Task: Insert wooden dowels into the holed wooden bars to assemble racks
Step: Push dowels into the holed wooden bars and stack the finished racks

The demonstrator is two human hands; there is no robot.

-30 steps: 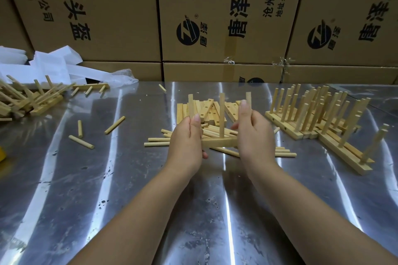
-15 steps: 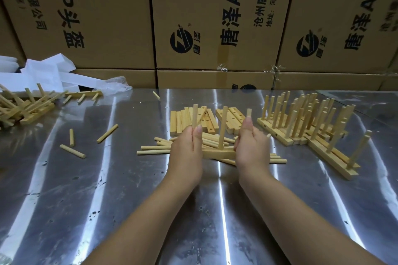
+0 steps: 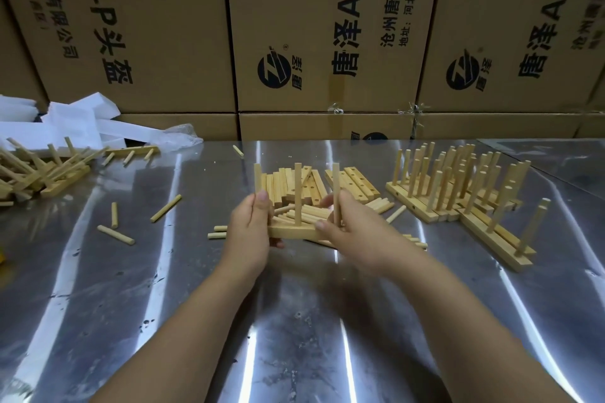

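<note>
Both hands hold a holed bar (image 3: 291,233) over the bench (image 3: 294,321), with three dowels (image 3: 298,190) standing in it. The left hand (image 3: 252,232) has its grip clamped on the bar's left end. The right hand (image 3: 357,232) seems to pinch the right dowel (image 3: 336,186) near its base. Loose bars (image 3: 348,181) lie just behind.

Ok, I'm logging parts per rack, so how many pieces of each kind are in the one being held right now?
Holed bar: 1
Upright dowels set in it: 3
Total: 4 pieces
</note>
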